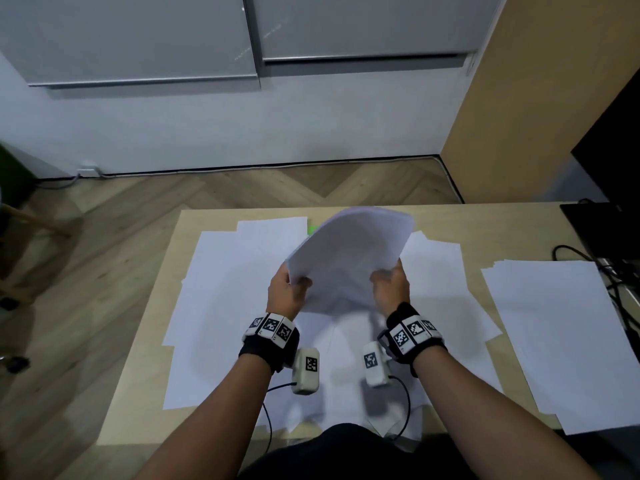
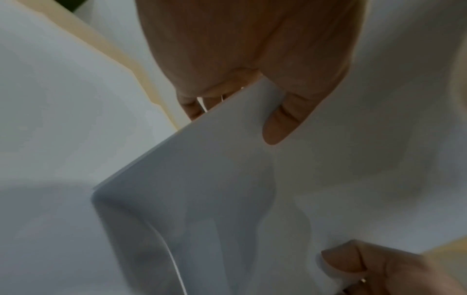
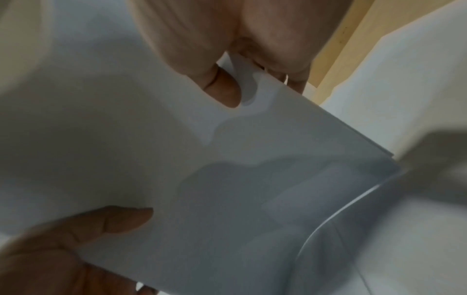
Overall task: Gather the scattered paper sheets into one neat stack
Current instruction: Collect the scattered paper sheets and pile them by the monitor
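A bundle of white paper sheets [image 1: 349, 258] is held up above the middle of the table, its far end drooping away from me. My left hand [image 1: 289, 292] pinches its left edge, thumb on top. My right hand [image 1: 389, 285] pinches its right edge the same way. In the left wrist view the left hand [image 2: 252, 95] clamps the bundle [image 2: 202, 189], and the right hand's thumb shows at the lower right. In the right wrist view the right hand [image 3: 240, 79] grips the bundle [image 3: 227, 179]. More loose sheets [image 1: 225, 289] lie scattered flat underneath.
The light wooden table [image 1: 149, 358] carries overlapping sheets across its middle and left. A separate pile of sheets [image 1: 561, 334] lies at the right, hanging over the front edge. Black cables [image 1: 620, 282] and a dark device [image 1: 588, 220] sit at the far right. A small green object [image 1: 311, 229] peeks out behind the bundle.
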Action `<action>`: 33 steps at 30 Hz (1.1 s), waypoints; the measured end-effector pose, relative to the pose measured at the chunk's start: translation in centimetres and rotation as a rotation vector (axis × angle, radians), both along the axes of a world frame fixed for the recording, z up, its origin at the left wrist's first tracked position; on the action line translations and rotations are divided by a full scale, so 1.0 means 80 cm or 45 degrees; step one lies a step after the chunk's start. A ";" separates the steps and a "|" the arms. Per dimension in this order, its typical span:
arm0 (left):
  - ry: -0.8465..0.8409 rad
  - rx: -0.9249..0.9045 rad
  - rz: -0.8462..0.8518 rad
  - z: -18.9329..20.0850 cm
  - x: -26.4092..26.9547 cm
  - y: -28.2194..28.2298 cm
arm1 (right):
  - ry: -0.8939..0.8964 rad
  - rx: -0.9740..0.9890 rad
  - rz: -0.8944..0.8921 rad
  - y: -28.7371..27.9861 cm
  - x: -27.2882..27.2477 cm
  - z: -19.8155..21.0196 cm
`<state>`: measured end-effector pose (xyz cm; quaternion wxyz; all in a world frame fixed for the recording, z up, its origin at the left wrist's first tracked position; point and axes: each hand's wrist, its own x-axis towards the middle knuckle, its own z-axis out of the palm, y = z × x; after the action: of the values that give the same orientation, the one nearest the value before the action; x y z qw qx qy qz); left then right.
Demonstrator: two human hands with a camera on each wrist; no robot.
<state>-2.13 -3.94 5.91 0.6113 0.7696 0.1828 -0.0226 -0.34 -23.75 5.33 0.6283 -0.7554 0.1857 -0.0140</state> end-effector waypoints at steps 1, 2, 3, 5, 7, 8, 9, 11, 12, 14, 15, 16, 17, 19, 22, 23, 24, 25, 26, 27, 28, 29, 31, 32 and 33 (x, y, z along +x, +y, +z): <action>-0.008 0.010 -0.004 0.002 0.002 0.002 | -0.010 0.013 -0.033 0.001 0.001 0.001; -0.013 0.006 -0.016 0.004 0.004 0.004 | -0.004 0.012 -0.053 0.002 0.002 -0.001; -0.027 -0.018 -0.035 0.007 0.005 0.006 | 0.003 0.001 -0.063 0.003 0.003 -0.004; -0.071 -0.074 -0.066 0.014 0.005 0.008 | 0.006 -0.017 -0.100 0.003 0.002 -0.009; -0.125 -0.105 -0.062 0.022 0.006 0.012 | -0.041 -0.008 -0.155 0.003 0.003 -0.006; -0.146 -0.126 -0.059 0.025 0.007 0.015 | -0.062 -0.007 -0.174 0.004 0.003 -0.003; -0.163 -0.147 -0.056 0.027 0.008 0.018 | -0.081 0.003 -0.183 0.006 0.001 0.001; -0.171 -0.108 -0.103 0.023 0.010 0.022 | -0.068 0.029 -0.172 0.009 -0.003 -0.002; -0.157 -0.057 -0.143 0.018 0.010 0.024 | -0.015 0.028 -0.152 0.012 -0.006 -0.004; -0.098 -0.011 -0.183 0.009 0.006 0.027 | 0.086 0.035 -0.133 0.018 -0.012 -0.011; -0.074 -0.020 -0.176 0.007 0.005 0.029 | 0.090 0.045 -0.142 0.021 -0.015 -0.013; -0.066 -0.044 -0.166 0.006 0.005 0.031 | 0.080 0.053 -0.162 0.023 -0.017 -0.014; -0.071 -0.076 -0.158 0.008 0.005 0.032 | 0.073 0.062 -0.190 0.024 -0.018 -0.011; -0.089 -0.122 -0.171 0.011 0.007 0.035 | 0.062 0.060 -0.217 0.025 -0.016 -0.010; -0.035 -0.117 -0.234 0.005 0.011 0.036 | 0.150 0.027 -0.083 0.029 -0.014 -0.024; 0.000 -0.101 -0.256 -0.001 0.010 0.034 | 0.180 -0.009 -0.026 0.029 -0.016 -0.030; 0.027 -0.083 -0.260 -0.009 0.009 0.032 | 0.201 -0.036 0.000 0.029 -0.019 -0.034; 0.040 -0.076 -0.245 -0.015 0.007 0.029 | 0.217 -0.055 -0.004 0.027 -0.023 -0.035; 0.034 -0.081 -0.221 -0.016 0.005 0.026 | 0.207 -0.063 -0.039 0.025 -0.027 -0.029; 0.019 -0.105 -0.199 -0.014 0.004 0.022 | 0.175 -0.072 -0.077 0.020 -0.030 -0.026; -0.002 -0.146 -0.179 -0.010 0.004 0.018 | 0.167 -0.073 -0.115 0.015 -0.033 -0.023; -0.018 -0.180 -0.158 -0.006 0.002 0.013 | 0.150 -0.060 -0.148 0.013 -0.037 -0.016; -0.016 -0.206 -0.132 -0.003 0.000 0.003 | 0.115 0.021 -0.205 0.002 -0.038 -0.024; 0.000 -0.204 -0.127 -0.006 -0.002 -0.003 | 0.132 0.082 -0.203 -0.006 -0.037 -0.031; 0.022 -0.188 -0.131 -0.010 -0.003 -0.010 | 0.172 0.125 -0.166 -0.015 -0.037 -0.036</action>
<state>-2.39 -4.76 5.11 0.6629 0.7306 0.1460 -0.0740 -3.33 -24.96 2.45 0.6482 -0.7093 0.2769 0.0052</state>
